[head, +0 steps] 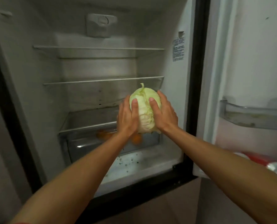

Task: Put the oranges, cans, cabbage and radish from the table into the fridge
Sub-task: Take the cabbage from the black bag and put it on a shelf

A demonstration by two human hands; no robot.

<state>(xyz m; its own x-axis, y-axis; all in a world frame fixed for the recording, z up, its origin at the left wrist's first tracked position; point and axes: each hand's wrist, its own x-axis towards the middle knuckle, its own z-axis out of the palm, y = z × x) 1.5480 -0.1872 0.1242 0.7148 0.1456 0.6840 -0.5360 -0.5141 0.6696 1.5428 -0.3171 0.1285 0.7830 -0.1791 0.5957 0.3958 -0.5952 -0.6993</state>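
A pale green cabbage (143, 109) is held up in front of the open fridge (79, 97), at the height of the lowest shelf. My left hand (127, 118) presses its left side and my right hand (164, 113) its right side, thumbs on the near face. Below the cabbage, oranges (137, 139) show blurred through the clear crisper drawer (86, 143). No radish is in view.
Two glass shelves (102, 80) above the cabbage are bare. The fridge door (247, 78) stands open at the right, with a door bin (250, 117). A red and silver can-like thing (263, 162) lies blurred at the lower right. Dark crumbs dot the fridge floor.
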